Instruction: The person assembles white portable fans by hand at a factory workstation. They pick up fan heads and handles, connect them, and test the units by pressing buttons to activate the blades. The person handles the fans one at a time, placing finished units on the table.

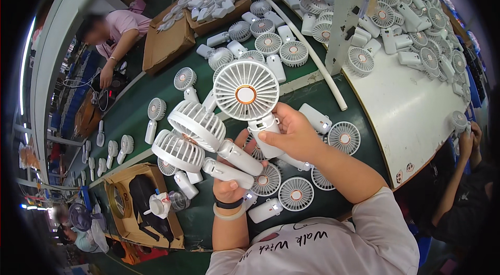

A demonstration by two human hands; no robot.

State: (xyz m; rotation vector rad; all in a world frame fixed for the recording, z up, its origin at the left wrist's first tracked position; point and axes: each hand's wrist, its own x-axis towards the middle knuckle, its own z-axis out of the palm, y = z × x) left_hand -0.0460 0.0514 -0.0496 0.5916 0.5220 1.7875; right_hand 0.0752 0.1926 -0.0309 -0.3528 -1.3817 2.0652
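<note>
The right grip [298,130] closes around the smooth handle of one upright white plastic handheld fan with an orange-ringed hub [246,92], thumb across the handle's front. The left grip [227,190] wraps the rounded handles of two white plastic handheld fans with deep ribbed cages [197,125], one above the other, their heads pointing left. That makes three fans held, the single one's head just above and right of the pair. A little dark window sits on its handle's neck, too small to read.

Beneath the right grip, on the dark green tabletop [372,155], at least four round, slatted fan heads [296,194] face up, with loose handles among them. Beyond the grips lie more white fans [268,43], too overlapped to count, one long smooth white tube [307,48] and two brown cardboard trays [165,52]. Right of the right grip, a white tabletop [388,119] carries a dense heap of white fans [419,39]; two small cartoon stickers [410,167] mark its near corner.

Left of the left grip stand one white and clear plastic container [160,205] and a brown cardboard box [129,225] with a black fabric bag [145,199]. Below the grips, dark script-like lettering crosses the white shirt [328,241].
</note>
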